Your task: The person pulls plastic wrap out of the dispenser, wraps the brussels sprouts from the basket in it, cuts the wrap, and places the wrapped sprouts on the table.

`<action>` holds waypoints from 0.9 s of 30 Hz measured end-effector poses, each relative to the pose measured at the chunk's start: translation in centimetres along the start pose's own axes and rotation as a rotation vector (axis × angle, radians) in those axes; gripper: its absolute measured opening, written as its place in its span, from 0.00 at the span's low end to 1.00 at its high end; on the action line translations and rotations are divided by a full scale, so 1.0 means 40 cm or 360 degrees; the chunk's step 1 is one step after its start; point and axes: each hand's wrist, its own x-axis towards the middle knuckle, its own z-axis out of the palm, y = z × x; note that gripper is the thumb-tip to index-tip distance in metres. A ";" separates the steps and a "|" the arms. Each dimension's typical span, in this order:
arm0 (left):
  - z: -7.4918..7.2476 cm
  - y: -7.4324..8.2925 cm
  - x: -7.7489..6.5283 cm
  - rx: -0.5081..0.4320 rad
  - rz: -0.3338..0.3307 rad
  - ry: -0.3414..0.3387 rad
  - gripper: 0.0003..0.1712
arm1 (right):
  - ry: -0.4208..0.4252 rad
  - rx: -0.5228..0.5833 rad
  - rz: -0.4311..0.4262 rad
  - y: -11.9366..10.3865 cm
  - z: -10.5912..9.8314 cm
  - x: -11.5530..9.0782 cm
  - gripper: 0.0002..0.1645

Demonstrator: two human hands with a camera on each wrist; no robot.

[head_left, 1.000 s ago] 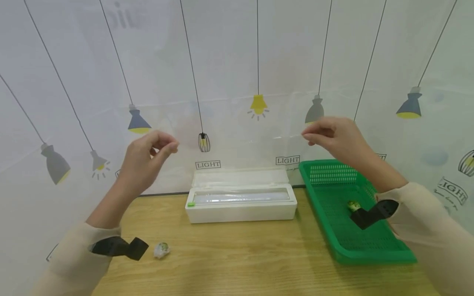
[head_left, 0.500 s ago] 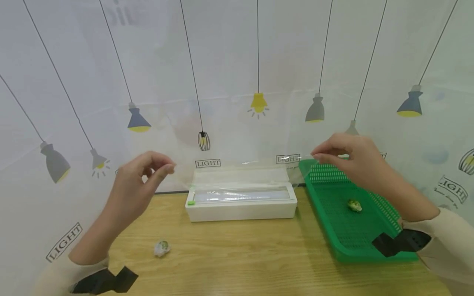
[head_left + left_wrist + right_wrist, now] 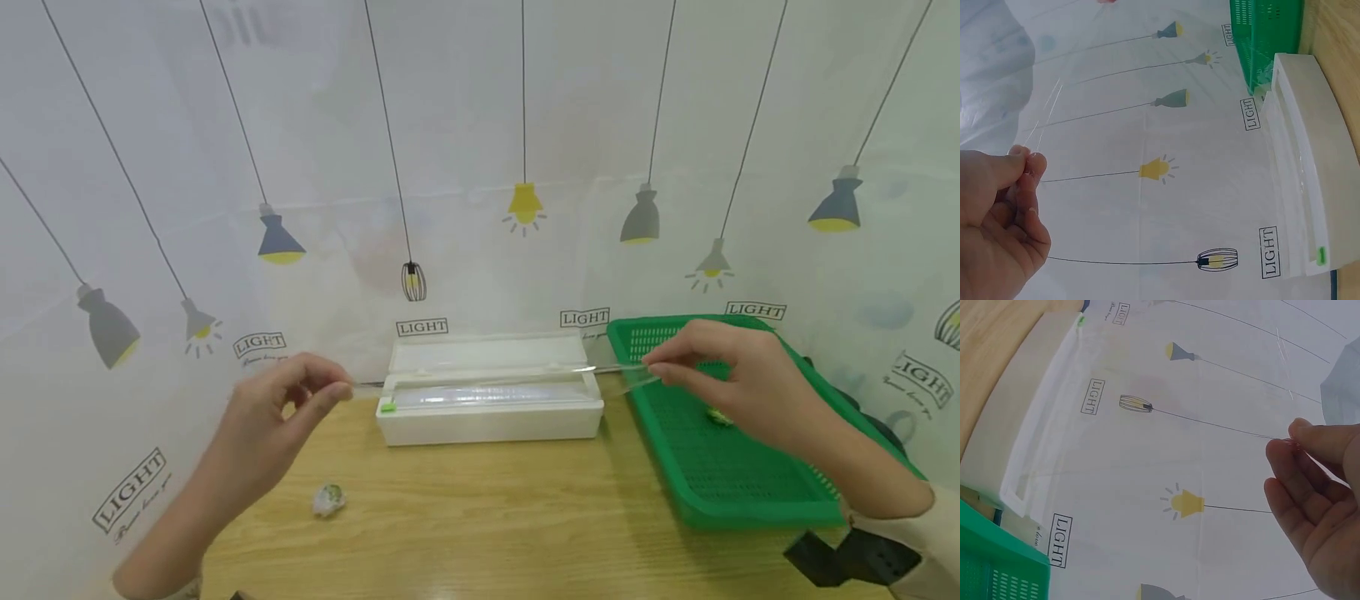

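Observation:
Clear cling film (image 3: 585, 369) is stretched between my two hands, over the far part of a white cling film dispenser (image 3: 495, 428). My left hand (image 3: 273, 412) pinches one end between thumb and fingertips, left of the dispenser. The other end is pinched by my right hand (image 3: 731, 375), above the green basket (image 3: 686, 500). The dispenser's lid (image 3: 487, 352) is raised, and film covers its top. On its front left corner is a green slider (image 3: 387, 407). Whether the held film still joins the roll, I cannot tell.
A small film-wrapped green-and-white lump (image 3: 328, 500) lies on the wooden table (image 3: 480, 517), front left. A similar lump (image 3: 718, 416) sits in the basket, partly behind my right hand. A wall sheet (image 3: 465, 125) printed with lamps hangs behind the table.
Both hands have come down from in front of the wall sheet to just above dispenser height, and the right hand has shifted rightward. The film between them came down too.

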 end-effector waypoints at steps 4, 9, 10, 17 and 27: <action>0.009 0.003 -0.022 -0.0048 -0.0025 -0.0060 0.04 | -0.0007 0.0056 0.0135 -0.005 0.010 -0.029 0.20; 0.020 0.008 -0.046 -0.0060 -0.0034 -0.0142 0.05 | -0.0008 0.0173 0.0203 -0.005 0.031 -0.064 0.19; 0.023 0.007 -0.051 -0.0073 -0.0019 -0.0154 0.06 | -0.0009 0.0196 0.0197 -0.003 0.036 -0.072 0.20; 0.043 -0.003 -0.096 -0.0097 -0.0022 -0.0217 0.13 | -0.0033 0.0335 0.0115 0.014 0.080 -0.125 0.22; 0.087 -0.037 -0.178 -0.0297 -0.0045 -0.0251 0.16 | -0.0111 0.0569 0.0249 0.024 0.151 -0.208 0.20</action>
